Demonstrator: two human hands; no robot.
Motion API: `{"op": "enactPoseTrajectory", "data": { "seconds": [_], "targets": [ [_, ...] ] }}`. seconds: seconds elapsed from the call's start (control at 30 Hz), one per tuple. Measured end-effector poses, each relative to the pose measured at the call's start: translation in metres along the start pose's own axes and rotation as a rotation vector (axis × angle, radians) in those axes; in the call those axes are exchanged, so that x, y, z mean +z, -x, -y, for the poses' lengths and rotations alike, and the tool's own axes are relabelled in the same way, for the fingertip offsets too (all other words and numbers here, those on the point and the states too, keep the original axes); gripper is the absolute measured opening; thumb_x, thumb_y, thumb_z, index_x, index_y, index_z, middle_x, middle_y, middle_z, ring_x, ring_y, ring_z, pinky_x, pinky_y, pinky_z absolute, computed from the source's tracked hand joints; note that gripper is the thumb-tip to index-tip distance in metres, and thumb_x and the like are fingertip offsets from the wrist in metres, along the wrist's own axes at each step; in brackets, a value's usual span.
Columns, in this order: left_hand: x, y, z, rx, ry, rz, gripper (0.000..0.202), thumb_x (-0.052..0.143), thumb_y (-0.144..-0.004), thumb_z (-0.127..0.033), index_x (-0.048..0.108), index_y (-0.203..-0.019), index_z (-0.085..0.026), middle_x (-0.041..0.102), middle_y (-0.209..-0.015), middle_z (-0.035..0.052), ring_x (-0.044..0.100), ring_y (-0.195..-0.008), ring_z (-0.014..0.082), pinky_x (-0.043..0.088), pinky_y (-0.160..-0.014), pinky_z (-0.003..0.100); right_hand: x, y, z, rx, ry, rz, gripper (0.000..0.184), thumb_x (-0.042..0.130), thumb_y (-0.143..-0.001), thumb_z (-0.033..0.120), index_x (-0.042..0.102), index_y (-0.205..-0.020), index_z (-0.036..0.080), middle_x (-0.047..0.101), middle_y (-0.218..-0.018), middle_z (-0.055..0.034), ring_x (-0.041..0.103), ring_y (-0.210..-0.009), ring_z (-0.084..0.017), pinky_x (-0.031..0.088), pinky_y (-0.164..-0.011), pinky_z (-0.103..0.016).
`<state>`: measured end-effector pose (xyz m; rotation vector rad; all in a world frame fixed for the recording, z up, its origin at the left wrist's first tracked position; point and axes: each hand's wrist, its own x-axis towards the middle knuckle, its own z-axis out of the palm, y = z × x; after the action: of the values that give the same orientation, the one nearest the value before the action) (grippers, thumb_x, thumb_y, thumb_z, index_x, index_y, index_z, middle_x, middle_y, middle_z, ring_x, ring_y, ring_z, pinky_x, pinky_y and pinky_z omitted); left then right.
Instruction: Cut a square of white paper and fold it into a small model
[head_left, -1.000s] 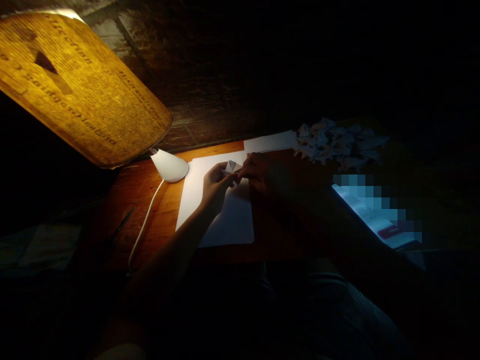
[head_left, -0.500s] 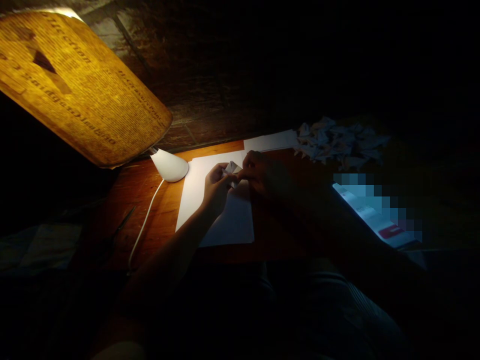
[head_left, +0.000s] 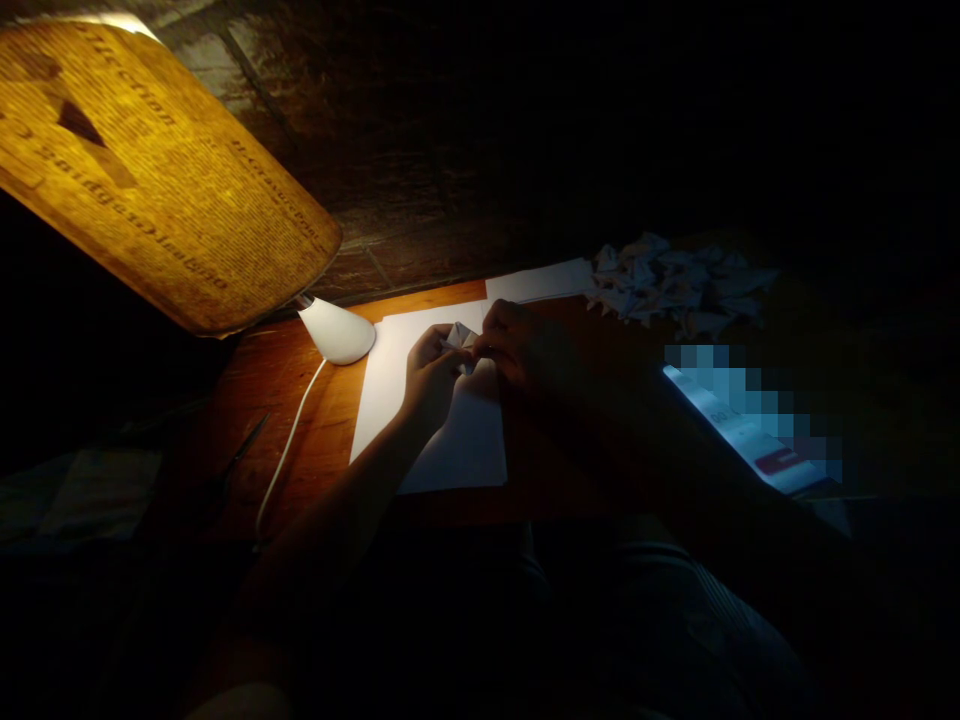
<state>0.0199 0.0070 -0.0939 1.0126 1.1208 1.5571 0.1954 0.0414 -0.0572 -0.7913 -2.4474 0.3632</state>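
Note:
A small folded piece of white paper [head_left: 460, 335] is held between my two hands, above white paper sheets [head_left: 450, 450] on the wooden table. My left hand [head_left: 430, 375] pinches it from the left, thumb and fingers closed on its edge. From the right, my right hand [head_left: 511, 340] has its fingers bent and pressed at the paper's right edge. That hand lies in shadow, so its exact grip is hard to see. Part of the folded paper is hidden behind the fingers.
A lamp with a printed shade [head_left: 172, 180] and white base [head_left: 337, 332] stands at the left, its cord [head_left: 289, 450] running forward. A pile of folded paper pieces [head_left: 675, 285] lies back right beside paper strips [head_left: 536, 280]. A lit phone [head_left: 750, 430] is at the right, scissors-like dark tool [head_left: 247, 440] at left.
The folded paper has tilted slightly between my hands, and my right fingers have shifted a little at its edge. Everything else differs only by a slight view shift.

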Motion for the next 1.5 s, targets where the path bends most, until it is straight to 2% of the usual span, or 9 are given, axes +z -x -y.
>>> {"op": "enactPoseTrajectory", "data": {
  "seconds": [0.27,0.5,0.63,0.73,0.87,1.0,1.13,1.27,1.5],
  "targets": [
    [0.002,0.004,-0.008,-0.126,0.022,0.007,0.012,0.075,-0.07,-0.019,0.067,-0.079,-0.014,0.064,-0.069,0.0013,0.057,-0.062,0.0098,0.043,-0.058,0.02,0.002,0.001,-0.006,-0.016,0.02,-0.027,0.024,0.055,-0.101,0.021,0.08,-0.101,0.022,0.063,-0.107,-0.0083,0.055,-0.091,-0.019,0.034,-0.067,-0.031],
    [-0.004,-0.001,-0.002,-0.113,0.013,0.007,0.031,0.086,-0.067,-0.023,0.065,-0.09,-0.019,0.069,-0.07,-0.0011,0.061,-0.059,0.0101,0.047,-0.059,0.022,0.001,0.003,-0.008,-0.025,0.011,-0.067,0.02,0.059,-0.099,0.02,0.079,-0.099,0.02,0.064,-0.105,-0.0084,0.056,-0.091,-0.02,0.036,-0.067,-0.031],
    [-0.007,-0.002,-0.002,-0.016,-0.008,0.007,0.04,0.091,-0.065,-0.023,0.06,-0.092,-0.021,0.072,-0.075,-0.0009,0.065,-0.063,0.0111,0.051,-0.062,0.023,0.006,0.003,-0.012,0.008,-0.157,-0.146,0.015,0.062,-0.096,0.023,0.077,-0.1,0.021,0.065,-0.105,-0.0074,0.059,-0.091,-0.019,0.042,-0.073,-0.03],
    [-0.005,0.0,-0.005,0.084,-0.043,-0.016,0.044,0.09,-0.067,-0.023,0.053,-0.092,-0.024,0.071,-0.075,-0.0023,0.066,-0.063,0.0112,0.051,-0.06,0.024,0.011,0.001,-0.013,0.146,-0.331,-0.184,0.016,0.06,-0.097,0.03,0.073,-0.1,0.021,0.068,-0.099,-0.0064,0.061,-0.086,-0.019,0.046,-0.073,-0.031],
    [-0.001,0.004,-0.009,0.171,-0.09,0.01,0.048,0.089,-0.07,-0.024,0.046,-0.092,-0.026,0.067,-0.072,-0.0044,0.066,-0.063,0.0125,0.051,-0.059,0.026,0.023,-0.004,-0.017,0.338,-0.593,-0.107,0.037,0.06,-0.096,0.054,0.069,-0.081,0.021,0.071,-0.08,-0.0047,0.062,-0.072,-0.018,0.045,-0.065,-0.031],
    [0.001,0.005,-0.008,0.185,-0.145,0.033,0.05,0.09,-0.07,-0.023,0.044,-0.091,-0.027,0.063,-0.067,-0.006,0.064,-0.061,0.013,0.049,-0.056,0.026,0.034,-0.006,-0.023,0.407,-0.786,-0.051,0.045,0.072,-0.082,0.066,0.066,-0.072,0.022,0.069,-0.069,-0.0027,0.058,-0.062,-0.016,0.044,-0.061,-0.031],
    [0.001,0.006,-0.007,0.187,-0.132,0.025,0.049,0.09,-0.071,-0.023,0.046,-0.092,-0.026,0.061,-0.067,-0.0055,0.063,-0.061,0.0121,0.047,-0.056,0.025,0.038,-0.007,-0.024,0.429,-0.814,-0.076,0.046,0.079,-0.074,0.066,0.065,-0.07,0.022,0.066,-0.066,-0.0007,0.057,-0.061,-0.015,0.045,-0.061,-0.031],
    [0.0,0.007,-0.008,0.172,-0.077,0.022,0.049,0.092,-0.068,-0.025,0.048,-0.089,-0.025,0.061,-0.068,-0.0061,0.059,-0.057,0.0095,0.046,-0.054,0.022,0.039,-0.008,-0.021,0.399,-0.794,-0.143,0.044,0.079,-0.074,0.063,0.065,-0.07,0.022,0.064,-0.067,-0.0001,0.058,-0.066,-0.016,0.045,-0.065,-0.031],
    [-0.003,-0.001,-0.002,-0.038,-0.008,0.04,0.04,0.093,-0.066,-0.038,0.063,-0.081,-0.018,0.068,-0.07,-0.0005,0.063,-0.061,0.0098,0.051,-0.06,0.022,0.028,-0.004,-0.016,0.367,-0.811,-0.154,0.027,0.076,-0.082,0.046,0.067,-0.073,0.022,0.066,-0.071,-0.0005,0.06,-0.072,-0.017,0.047,-0.07,-0.032]
  ]
}}
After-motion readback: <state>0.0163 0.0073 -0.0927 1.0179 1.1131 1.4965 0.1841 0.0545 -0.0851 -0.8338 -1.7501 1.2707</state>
